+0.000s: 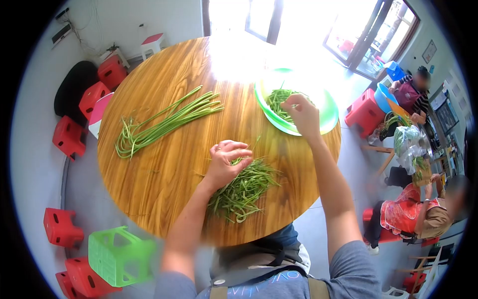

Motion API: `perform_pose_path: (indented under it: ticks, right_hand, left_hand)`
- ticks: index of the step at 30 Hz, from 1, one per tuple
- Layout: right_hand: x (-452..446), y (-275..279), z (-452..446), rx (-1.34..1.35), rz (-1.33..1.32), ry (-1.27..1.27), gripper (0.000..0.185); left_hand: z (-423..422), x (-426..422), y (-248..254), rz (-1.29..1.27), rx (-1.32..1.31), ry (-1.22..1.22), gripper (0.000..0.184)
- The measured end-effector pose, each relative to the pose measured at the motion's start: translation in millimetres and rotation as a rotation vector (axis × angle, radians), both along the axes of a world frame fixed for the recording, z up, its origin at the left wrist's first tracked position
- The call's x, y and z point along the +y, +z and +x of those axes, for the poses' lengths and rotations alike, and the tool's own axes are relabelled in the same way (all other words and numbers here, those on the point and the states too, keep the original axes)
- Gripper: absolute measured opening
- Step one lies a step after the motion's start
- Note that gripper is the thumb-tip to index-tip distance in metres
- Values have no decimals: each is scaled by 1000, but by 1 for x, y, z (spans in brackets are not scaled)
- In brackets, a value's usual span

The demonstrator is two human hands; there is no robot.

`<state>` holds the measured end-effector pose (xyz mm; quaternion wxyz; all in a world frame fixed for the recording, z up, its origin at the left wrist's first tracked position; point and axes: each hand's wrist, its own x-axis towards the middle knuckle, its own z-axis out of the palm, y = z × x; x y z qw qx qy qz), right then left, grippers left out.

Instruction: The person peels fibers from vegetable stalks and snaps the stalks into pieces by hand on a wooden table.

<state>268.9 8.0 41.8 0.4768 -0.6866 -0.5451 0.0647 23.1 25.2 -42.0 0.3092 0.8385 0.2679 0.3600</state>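
Observation:
On a round wooden table (164, 184), a bundle of long green stems (169, 119) lies at the left. A loose pile of short green pieces (244, 192) sits near the table's front edge. My left hand (228, 162) is over the top of this pile, its fingers curved and partly spread, with nothing visible in them. Over the green basin (326, 112) at the right of the table is my right hand (302, 110), thumb and fingertips brought together; whatever they hold is too small to make out. Cut green pieces (279, 103) lie in the basin.
Red stools (67, 137) and a green stool (119, 256) stand at the left. At the right, one person (416, 94) is beside a blue basin (383, 97), and another person in a red apron (406, 212) sits near greens and plastic bags (406, 142).

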Motion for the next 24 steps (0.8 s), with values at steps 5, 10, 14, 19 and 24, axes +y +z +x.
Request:
perform_pose_path:
  ticks: [5,10,14,19,24]
  right_hand:
    - [-23,-19,-66,-50,61,314,14]
    - [-18,-57,-88,-38,128,424,13]
    - [-20,-64,-90,-17,139,409,12]
    - [-21,-78,-96,348,102,456,12]
    - [-19,-82,-100,1026,123,410,11]
  left_hand:
    - [-6,-1,16,-728,-358,106,25]
    - [-8,2,23,-752,-474,177,19]
    - [-8,6,18,-886,-519,129,15]
    - [-10,13,10,-1221,-710,-47,13]
    - [-6,10,8,-1111,-546,61,12]
